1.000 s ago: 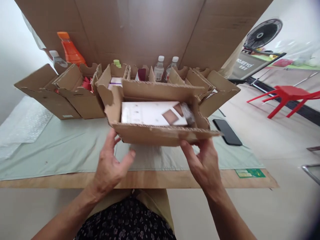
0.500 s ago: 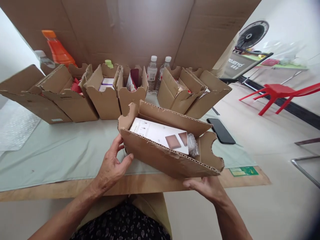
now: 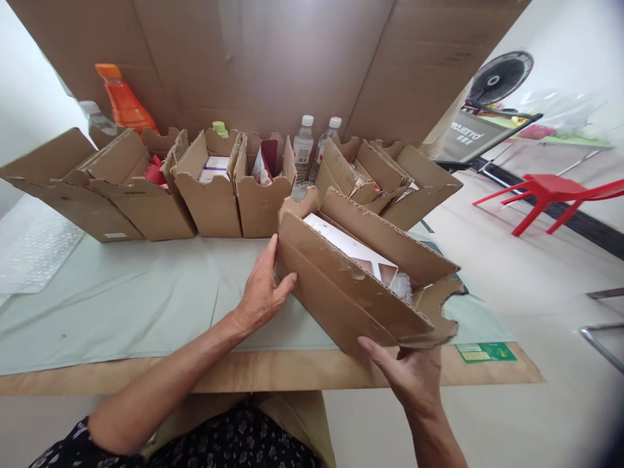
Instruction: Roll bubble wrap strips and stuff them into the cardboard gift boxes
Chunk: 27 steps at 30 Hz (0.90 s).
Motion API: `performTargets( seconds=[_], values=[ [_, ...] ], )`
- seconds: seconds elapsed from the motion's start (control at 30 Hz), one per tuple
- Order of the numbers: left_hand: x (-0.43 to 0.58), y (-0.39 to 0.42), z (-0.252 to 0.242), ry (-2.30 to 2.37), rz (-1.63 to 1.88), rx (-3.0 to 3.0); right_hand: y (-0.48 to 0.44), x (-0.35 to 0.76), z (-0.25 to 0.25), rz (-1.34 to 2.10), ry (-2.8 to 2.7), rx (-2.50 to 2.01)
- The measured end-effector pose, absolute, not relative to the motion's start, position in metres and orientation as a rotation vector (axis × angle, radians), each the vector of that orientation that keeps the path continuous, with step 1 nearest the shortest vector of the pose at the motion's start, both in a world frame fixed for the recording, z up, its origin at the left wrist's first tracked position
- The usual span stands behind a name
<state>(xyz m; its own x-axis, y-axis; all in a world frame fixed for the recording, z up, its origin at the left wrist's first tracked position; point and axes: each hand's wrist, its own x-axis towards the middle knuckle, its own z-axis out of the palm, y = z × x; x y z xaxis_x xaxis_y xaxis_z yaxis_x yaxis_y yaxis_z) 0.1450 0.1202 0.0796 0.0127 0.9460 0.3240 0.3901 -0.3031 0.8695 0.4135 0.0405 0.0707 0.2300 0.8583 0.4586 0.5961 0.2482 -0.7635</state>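
An open cardboard box point(image 3: 341, 279) is tilted between my two hands above the front of the table. Inside it lie a white printed box point(image 3: 353, 247) and a clear crinkled plastic bundle point(image 3: 402, 286). My left hand point(image 3: 266, 286) holds the box's left end, thumb on the near side, the other fingertips partly hidden behind it. My right hand point(image 3: 409, 370) supports the lower right corner, its thumb against the near wall and its fingers hidden underneath.
Several open cardboard boxes point(image 3: 209, 201) stand in a row behind, with bottles point(image 3: 303, 146) and an orange bottle point(image 3: 127, 104) by a cardboard panel. Bubble wrap point(image 3: 39, 244) lies left. A dark phone point(image 3: 463, 286) is partly covered at right. A red chair point(image 3: 548, 188) stands beyond.
The held box has moved to the right and turned, its right end nearer me, with its near wall now showing more. Both hands have gone with it. The phone is now mostly hidden behind it.
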Motion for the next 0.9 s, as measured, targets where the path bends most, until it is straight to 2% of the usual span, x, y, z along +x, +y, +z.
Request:
performTargets(
  seconds=[0.23, 0.5, 0.67, 0.77, 0.9],
  values=[
    [0.141, 0.122, 0.044, 1.463, 1.04, 1.902, 0.064, 0.374, 0.071, 0.241, -1.326, -1.374],
    [0.146, 0.118, 0.046, 1.409, 0.932, 2.014, 0.088, 0.326, 0.078, 0.081, -1.327, -1.436],
    [0.146, 0.116, 0.05, 1.349, 0.882, 2.089, 0.112, 0.309, 0.077, 0.165, -1.339, -1.424],
    [0.144, 0.116, 0.052, 1.328, 0.867, 2.097, 0.101, 0.309, 0.074, 0.237, -1.386, -1.485],
    [0.143, 0.117, 0.051, 1.31, 0.863, 2.096, 0.074, 0.307, 0.069, 0.147, -1.611, -1.507]
  ],
)
